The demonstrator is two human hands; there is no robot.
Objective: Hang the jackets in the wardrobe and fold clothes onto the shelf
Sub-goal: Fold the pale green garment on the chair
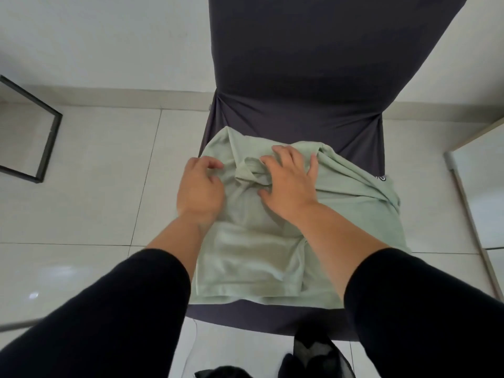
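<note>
A pale green shirt (251,257) lies spread over the seat of a chair with a dark grey cover (297,64). Its far part is bunched into folds near the chair back, and its near part lies flat. My left hand (200,186) sits on the shirt's left side with its fingers curled against the cloth. My right hand (290,181) lies on the bunched middle, fingers spread, their tips pressing into the folds. Both forearms wear black sleeves.
White floor tiles surround the chair. A black metal frame (41,137) stands at the left. A light panel with a metal edge (474,214) runs along the right. Dark clothing (313,356) lies on the floor below the seat's front edge.
</note>
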